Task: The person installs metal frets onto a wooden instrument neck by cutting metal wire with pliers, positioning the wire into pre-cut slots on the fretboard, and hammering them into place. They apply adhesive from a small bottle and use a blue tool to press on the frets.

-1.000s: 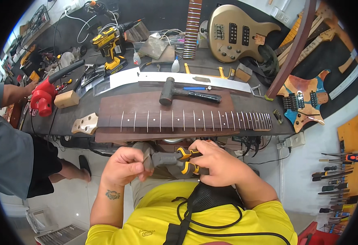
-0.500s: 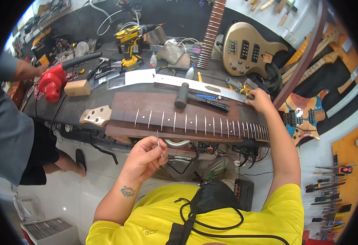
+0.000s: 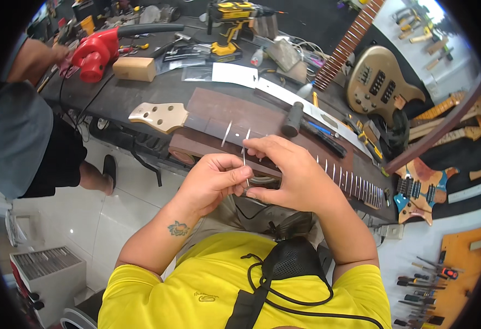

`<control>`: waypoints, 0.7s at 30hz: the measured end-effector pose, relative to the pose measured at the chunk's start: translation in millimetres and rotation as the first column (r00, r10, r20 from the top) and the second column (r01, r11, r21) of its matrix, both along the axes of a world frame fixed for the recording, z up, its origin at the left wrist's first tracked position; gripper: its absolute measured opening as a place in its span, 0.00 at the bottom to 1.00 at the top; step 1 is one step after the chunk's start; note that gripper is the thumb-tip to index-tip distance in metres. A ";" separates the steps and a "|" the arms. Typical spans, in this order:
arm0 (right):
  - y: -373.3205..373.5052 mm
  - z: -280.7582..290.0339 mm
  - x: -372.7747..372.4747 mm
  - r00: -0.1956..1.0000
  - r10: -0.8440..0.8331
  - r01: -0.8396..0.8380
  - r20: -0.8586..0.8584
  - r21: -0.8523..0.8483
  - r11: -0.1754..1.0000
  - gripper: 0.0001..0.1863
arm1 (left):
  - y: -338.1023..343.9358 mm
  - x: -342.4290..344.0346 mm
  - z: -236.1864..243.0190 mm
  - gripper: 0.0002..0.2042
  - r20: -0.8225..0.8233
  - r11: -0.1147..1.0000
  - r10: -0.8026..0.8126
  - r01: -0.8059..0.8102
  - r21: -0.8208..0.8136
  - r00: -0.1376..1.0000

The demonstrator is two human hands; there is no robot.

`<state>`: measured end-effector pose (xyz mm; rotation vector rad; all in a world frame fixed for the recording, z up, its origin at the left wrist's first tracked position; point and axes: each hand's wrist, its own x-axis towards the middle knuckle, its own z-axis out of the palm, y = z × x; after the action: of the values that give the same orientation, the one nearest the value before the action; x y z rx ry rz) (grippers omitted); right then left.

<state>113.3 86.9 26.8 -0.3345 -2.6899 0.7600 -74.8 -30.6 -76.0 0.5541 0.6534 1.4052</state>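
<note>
Between the thumb and fingers of my left hand (image 3: 215,178) is a short piece of fret wire (image 3: 245,159), held upright. My right hand (image 3: 292,172) curves around it with thumb and fingers apart. Its index fingertip is at the wire's top and its thumb close to the lower end; whether it grips the wire is hard to see. Behind both hands lies a guitar neck (image 3: 199,123) with a pale headstock and dark fingerboard. Bright frets cross the fingerboard, and my right hand covers its middle. A black mallet (image 3: 293,119) rests beyond the neck.
Yellow-handled pliers (image 3: 373,145) lie beyond the neck, by a long metal straightedge (image 3: 284,96). A yellow drill (image 3: 226,27), a wooden block (image 3: 134,69) and a red blower (image 3: 95,55) stand on the bench. Another person (image 3: 18,137) is at the left. Guitar bodies stand at the right.
My right hand has left the pliers and come across to the fret wire in my left hand. The view has shifted, so the bench sits differently in it.
</note>
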 end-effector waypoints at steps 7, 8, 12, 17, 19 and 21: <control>-1.5 -10.3 -35.5 0.997 -0.020 0.031 0.069 -0.152 0.988 0.36 | -9.9 -22.8 -3.0 0.10 -0.177 1.000 0.002 -0.002 -0.004 0.984; -0.1 -14.3 -41.3 0.998 -0.050 0.056 0.030 -0.208 0.976 0.36 | -10.8 -26.8 0.7 0.11 -0.215 1.000 0.016 -0.014 0.011 0.976; 20.8 -29.3 -78.0 0.963 -0.269 0.270 0.017 -0.103 0.957 0.36 | -8.8 -80.4 6.8 0.12 -0.748 0.747 0.624 -0.449 0.489 0.224; 20.5 -57.6 -113.8 0.914 -0.373 0.369 0.158 0.055 0.928 0.40 | 9.0 -126.6 10.1 0.10 -0.750 0.666 0.661 -0.429 0.610 -0.039; 16.4 -58.7 -116.8 0.903 -0.394 0.405 0.170 -0.029 0.914 0.39 | 13.6 -135.5 3.7 0.10 -0.740 0.665 0.654 -0.346 0.661 -0.155; 16.3 -58.4 -117.0 0.908 -0.390 0.402 0.154 -0.054 0.914 0.38 | 17.5 -135.6 0.5 0.12 -0.731 0.705 0.647 -0.196 0.682 -0.217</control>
<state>-3.7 103.2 -31.6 -0.9559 -2.5868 0.7468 -210.4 -13.1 -75.5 1.9286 2.0629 1.5915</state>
